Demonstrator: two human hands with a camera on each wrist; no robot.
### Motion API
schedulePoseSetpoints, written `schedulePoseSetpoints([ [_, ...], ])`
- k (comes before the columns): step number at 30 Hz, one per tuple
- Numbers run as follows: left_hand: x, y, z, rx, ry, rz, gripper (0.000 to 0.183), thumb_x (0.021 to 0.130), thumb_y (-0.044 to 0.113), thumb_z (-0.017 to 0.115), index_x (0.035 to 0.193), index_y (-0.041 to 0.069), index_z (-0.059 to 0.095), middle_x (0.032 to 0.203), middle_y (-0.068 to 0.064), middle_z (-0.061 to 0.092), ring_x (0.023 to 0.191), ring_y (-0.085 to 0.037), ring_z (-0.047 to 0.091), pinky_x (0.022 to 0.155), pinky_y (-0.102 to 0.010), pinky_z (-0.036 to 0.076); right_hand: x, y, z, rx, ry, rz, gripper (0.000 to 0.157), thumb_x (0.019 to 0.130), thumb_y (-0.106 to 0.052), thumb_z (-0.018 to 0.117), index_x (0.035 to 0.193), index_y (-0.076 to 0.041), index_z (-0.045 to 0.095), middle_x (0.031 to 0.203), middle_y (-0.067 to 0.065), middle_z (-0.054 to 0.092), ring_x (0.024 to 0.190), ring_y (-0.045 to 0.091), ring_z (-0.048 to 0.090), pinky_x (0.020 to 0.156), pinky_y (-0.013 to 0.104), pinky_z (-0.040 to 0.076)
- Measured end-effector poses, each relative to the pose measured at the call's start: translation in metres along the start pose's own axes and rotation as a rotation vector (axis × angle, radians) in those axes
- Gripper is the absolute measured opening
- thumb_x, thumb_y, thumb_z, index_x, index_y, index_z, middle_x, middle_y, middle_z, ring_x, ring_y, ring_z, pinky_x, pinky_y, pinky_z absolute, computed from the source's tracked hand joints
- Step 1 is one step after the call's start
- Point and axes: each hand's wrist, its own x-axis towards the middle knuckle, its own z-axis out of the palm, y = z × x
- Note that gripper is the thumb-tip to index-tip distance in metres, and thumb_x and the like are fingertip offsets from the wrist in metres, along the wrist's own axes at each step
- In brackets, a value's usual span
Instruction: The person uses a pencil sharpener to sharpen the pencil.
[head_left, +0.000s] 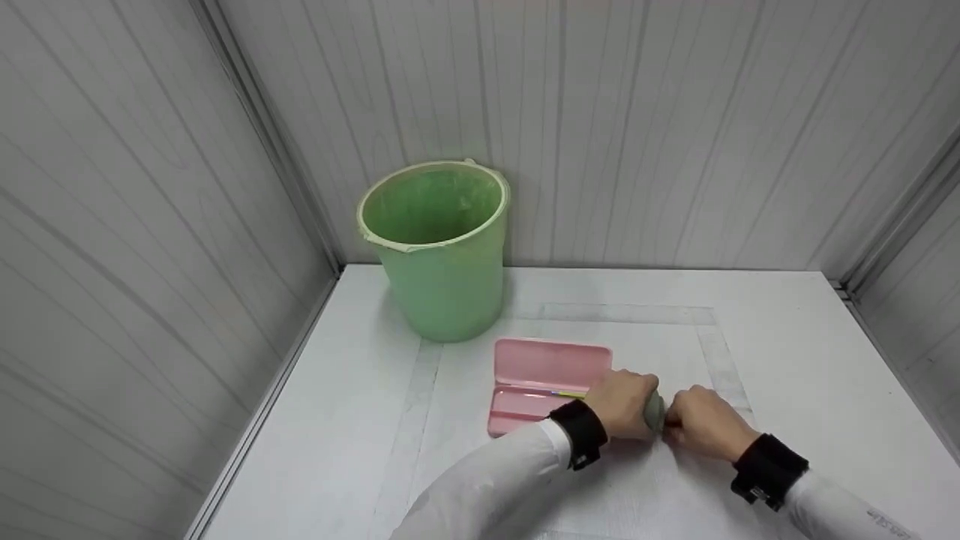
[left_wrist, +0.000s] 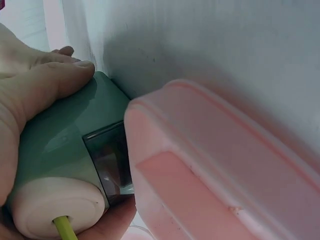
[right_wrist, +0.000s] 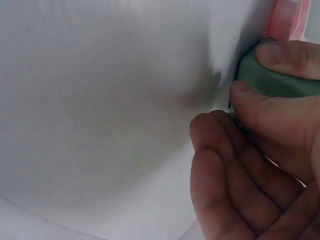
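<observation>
My left hand (head_left: 621, 403) grips a green pencil sharpener (left_wrist: 60, 145), its thumb laid along the top. A small dark see-through window shows on the sharpener's side. A yellow-green pencil (left_wrist: 65, 229) sticks out of the round pale end. At the opposite end, my right hand (head_left: 705, 424) has its thumb and fingers pinched on a small part of the sharpener, mostly hidden by the fingers. The pink pencil case (head_left: 553, 364) lies with its lid up, just left of and behind the left hand, and overlaps the sharpener in the left wrist view.
A tall green bucket (head_left: 450, 292) stands at the back left of the white table (head_left: 337, 420). Strips of clear tape (head_left: 626, 313) mark a rectangle on the tabletop. Panelled walls (head_left: 637, 135) close in the back and both sides.
</observation>
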Motion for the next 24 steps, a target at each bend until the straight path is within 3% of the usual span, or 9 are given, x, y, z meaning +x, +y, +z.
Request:
schedulePoseSetpoints([
  [4,0.001,0.000,0.001,0.001,-0.003,-0.013,0.039,0.076,0.042,0.097,0.096,0.025,0.067,0.078,0.013,0.064,0.068,-0.004,0.054,0.055,-0.022,0.038,-0.002,-0.003,-0.001,-0.011,-0.016,-0.017,0.030,0.073,0.000,0.089,0.060,-0.020,0.071,0.060,-0.017,0.057,0.058,-0.002,0.037,0.054,0.021,0.036],
  [10,0.001,0.002,0.001,-0.008,-0.010,-0.019,0.038,0.076,0.041,0.096,0.098,0.026,0.069,0.080,0.012,0.066,0.069,-0.005,0.056,0.056,-0.022,0.040,-0.005,-0.003,-0.003,-0.010,-0.017,-0.038,0.028,0.072,0.001,0.090,0.062,-0.020,0.075,0.060,-0.017,0.059,0.059,-0.003,0.037,0.055,0.021,0.036],
  [19,0.002,0.003,0.001,0.008,0.000,0.013,0.038,0.074,0.036,0.096,0.091,0.025,0.065,0.074,0.014,0.060,0.067,-0.004,0.053,0.054,-0.022,0.036,-0.011,-0.011,-0.010,0.014,-0.025,-0.062,0.040,0.073,0.007,0.080,0.054,-0.021,0.059,0.059,-0.023,0.036,0.057,-0.007,0.026,0.054,0.017,0.025],
  [24,0.002,0.001,0.001,0.035,-0.002,0.022,0.037,0.075,0.036,0.095,0.092,0.025,0.064,0.076,0.012,0.062,0.068,-0.005,0.054,0.055,-0.023,0.036,-0.012,-0.017,-0.018,0.010,-0.027,-0.086,0.043,0.073,0.009,0.077,0.053,-0.023,0.055,0.059,-0.023,0.034,0.056,-0.008,0.025,0.055,0.017,0.024],
])
